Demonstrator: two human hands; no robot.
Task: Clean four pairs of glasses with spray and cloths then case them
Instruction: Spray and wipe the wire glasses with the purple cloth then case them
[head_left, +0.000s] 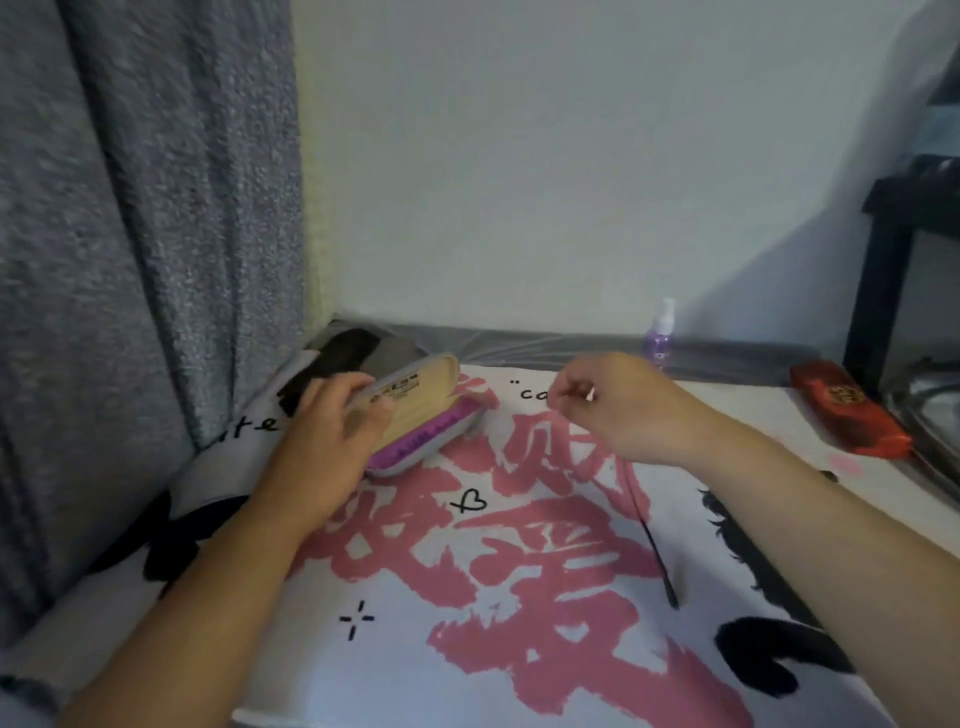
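- Your left hand (332, 441) grips the open grey glasses case (423, 415) near the printed cloth's (519, 649) far left corner.
- Your right hand (623, 410) pinches something small; I can't tell what.
- The spray bottle (658, 332) stands at the far edge.

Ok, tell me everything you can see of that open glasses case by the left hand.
The case is a grey hard shell, hinged open, with a cream lid lining bearing dark print and something purple inside the base. It lies tilted on the printed cloth, at the far left. The left hand grips its lid edge. Whether glasses are inside is unclear.
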